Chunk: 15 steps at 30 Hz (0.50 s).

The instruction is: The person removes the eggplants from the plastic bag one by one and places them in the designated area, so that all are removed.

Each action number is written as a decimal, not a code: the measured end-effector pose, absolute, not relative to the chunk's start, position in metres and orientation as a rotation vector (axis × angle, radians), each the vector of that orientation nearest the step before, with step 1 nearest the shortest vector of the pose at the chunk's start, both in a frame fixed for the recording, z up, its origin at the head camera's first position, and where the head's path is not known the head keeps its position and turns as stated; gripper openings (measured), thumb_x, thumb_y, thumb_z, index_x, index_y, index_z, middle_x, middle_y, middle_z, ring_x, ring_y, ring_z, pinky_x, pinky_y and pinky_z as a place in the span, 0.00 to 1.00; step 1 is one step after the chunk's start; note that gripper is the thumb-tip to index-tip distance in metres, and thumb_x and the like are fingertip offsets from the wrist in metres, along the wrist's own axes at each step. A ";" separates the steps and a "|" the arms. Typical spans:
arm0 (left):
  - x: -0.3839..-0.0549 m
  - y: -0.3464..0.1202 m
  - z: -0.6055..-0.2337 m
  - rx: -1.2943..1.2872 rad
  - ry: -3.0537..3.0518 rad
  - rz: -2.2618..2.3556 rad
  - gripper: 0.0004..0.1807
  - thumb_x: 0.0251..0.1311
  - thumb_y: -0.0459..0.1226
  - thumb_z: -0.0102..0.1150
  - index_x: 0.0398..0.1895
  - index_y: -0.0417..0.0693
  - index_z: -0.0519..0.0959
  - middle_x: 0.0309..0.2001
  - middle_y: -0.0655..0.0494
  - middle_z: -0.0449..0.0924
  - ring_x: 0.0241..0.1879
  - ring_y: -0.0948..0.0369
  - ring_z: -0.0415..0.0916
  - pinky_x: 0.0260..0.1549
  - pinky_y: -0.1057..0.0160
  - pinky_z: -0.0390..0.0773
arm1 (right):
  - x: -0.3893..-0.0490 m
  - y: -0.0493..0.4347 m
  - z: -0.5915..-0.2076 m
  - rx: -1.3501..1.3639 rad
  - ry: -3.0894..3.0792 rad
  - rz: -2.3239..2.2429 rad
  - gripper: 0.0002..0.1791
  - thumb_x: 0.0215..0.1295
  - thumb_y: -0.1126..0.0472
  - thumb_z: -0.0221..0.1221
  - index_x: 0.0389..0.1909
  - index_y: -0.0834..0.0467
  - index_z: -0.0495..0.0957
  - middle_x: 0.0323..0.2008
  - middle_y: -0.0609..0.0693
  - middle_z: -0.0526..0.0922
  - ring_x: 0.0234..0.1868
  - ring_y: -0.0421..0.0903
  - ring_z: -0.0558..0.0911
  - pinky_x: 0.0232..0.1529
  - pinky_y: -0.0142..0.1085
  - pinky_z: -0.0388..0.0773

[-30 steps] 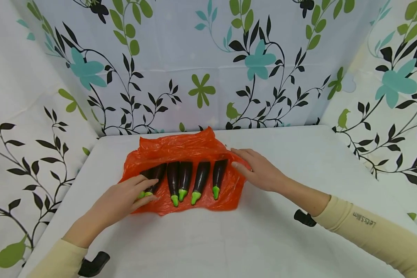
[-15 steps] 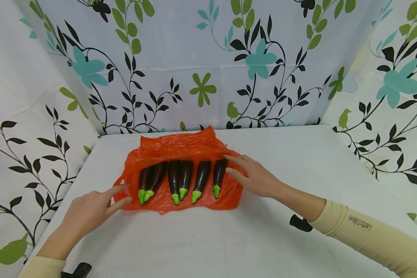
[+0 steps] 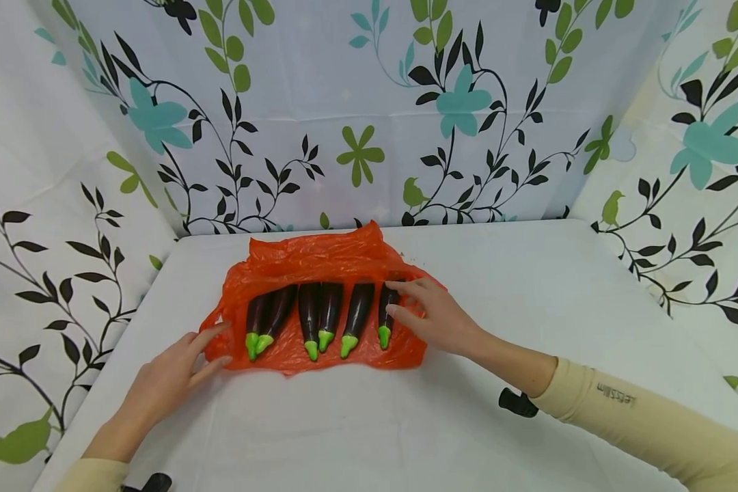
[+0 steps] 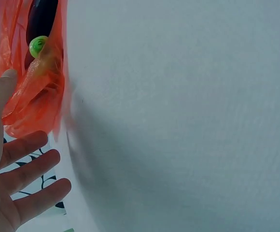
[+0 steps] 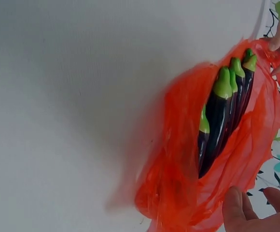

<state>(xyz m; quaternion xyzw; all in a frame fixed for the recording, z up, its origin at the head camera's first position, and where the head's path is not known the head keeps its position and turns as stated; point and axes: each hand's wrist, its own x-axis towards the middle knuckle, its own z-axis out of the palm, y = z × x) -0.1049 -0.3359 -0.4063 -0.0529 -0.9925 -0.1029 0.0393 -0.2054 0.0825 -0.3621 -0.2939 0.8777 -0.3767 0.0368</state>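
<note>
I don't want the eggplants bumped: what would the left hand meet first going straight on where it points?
Likely the orange bag, whose left edge the left hand overlaps in the head view; beyond lies the leftmost eggplant. Depth is unclear there.

Between left hand and right hand: smooth, glossy eggplants, crinkled plastic bag; beneath both hands, matt table.

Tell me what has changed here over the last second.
The left hand moved left, off the two leftmost eggplants, to the left edge of the orange bag. The right hand moved left, its fingertips now over the rightmost eggplant. All six eggplants stayed put.
</note>
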 end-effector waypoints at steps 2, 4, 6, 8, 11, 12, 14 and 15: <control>-0.105 -0.334 -0.408 -0.151 -3.050 -0.324 0.32 0.63 0.54 0.60 0.66 0.53 0.67 0.38 0.49 0.76 0.30 0.56 0.74 0.23 0.51 0.77 | -0.206 0.080 -0.365 -0.894 2.712 -1.143 0.28 0.68 0.48 0.59 0.66 0.54 0.72 0.56 0.57 0.75 0.53 0.53 0.76 0.47 0.45 0.80; -0.104 -0.333 -0.409 -0.145 -3.047 -0.323 0.31 0.63 0.52 0.61 0.66 0.53 0.67 0.40 0.48 0.78 0.32 0.54 0.77 0.25 0.47 0.79 | -0.207 0.078 -0.368 -0.886 2.727 -1.125 0.29 0.68 0.49 0.60 0.66 0.56 0.71 0.56 0.58 0.75 0.52 0.52 0.77 0.46 0.44 0.81; -0.103 -0.332 -0.411 -0.139 -3.035 -0.323 0.31 0.62 0.51 0.62 0.66 0.53 0.67 0.41 0.47 0.80 0.34 0.51 0.79 0.26 0.45 0.79 | -0.207 0.076 -0.371 -0.862 2.736 -1.106 0.30 0.67 0.49 0.60 0.67 0.56 0.70 0.56 0.59 0.74 0.52 0.53 0.77 0.46 0.43 0.81; -0.103 -0.331 -0.412 -0.133 -3.027 -0.318 0.30 0.62 0.50 0.63 0.65 0.53 0.67 0.39 0.48 0.81 0.35 0.50 0.79 0.26 0.45 0.79 | -0.208 0.074 -0.375 -0.840 2.743 -1.084 0.31 0.67 0.50 0.61 0.68 0.56 0.69 0.56 0.60 0.74 0.53 0.54 0.77 0.46 0.43 0.80; -0.103 -0.330 -0.414 -0.116 -3.027 -0.321 0.31 0.62 0.50 0.63 0.65 0.52 0.68 0.37 0.49 0.81 0.35 0.50 0.79 0.26 0.45 0.79 | -0.210 0.071 -0.379 -0.806 2.756 -1.036 0.32 0.66 0.50 0.61 0.68 0.56 0.68 0.56 0.60 0.73 0.54 0.54 0.75 0.46 0.44 0.80; -0.103 -0.330 -0.414 -0.110 -3.031 -0.320 0.31 0.62 0.50 0.63 0.65 0.52 0.67 0.36 0.50 0.81 0.35 0.50 0.79 0.26 0.45 0.79 | -0.210 0.070 -0.381 -0.793 2.762 -1.019 0.32 0.66 0.50 0.62 0.69 0.56 0.68 0.56 0.61 0.73 0.54 0.54 0.75 0.46 0.44 0.80; -0.103 -0.329 -0.415 -0.091 -3.045 -0.316 0.31 0.62 0.51 0.63 0.65 0.52 0.67 0.35 0.51 0.81 0.35 0.50 0.79 0.26 0.45 0.80 | -0.212 0.067 -0.383 -0.774 2.777 -0.989 0.33 0.66 0.50 0.62 0.69 0.56 0.67 0.56 0.61 0.73 0.54 0.54 0.74 0.46 0.44 0.80; -0.104 -0.329 -0.415 -0.083 -3.049 -0.313 0.32 0.62 0.51 0.63 0.65 0.51 0.67 0.35 0.50 0.81 0.35 0.50 0.79 0.26 0.45 0.80 | -0.213 0.065 -0.384 -0.765 2.784 -0.982 0.33 0.66 0.50 0.62 0.69 0.57 0.67 0.56 0.61 0.73 0.54 0.54 0.74 0.46 0.44 0.80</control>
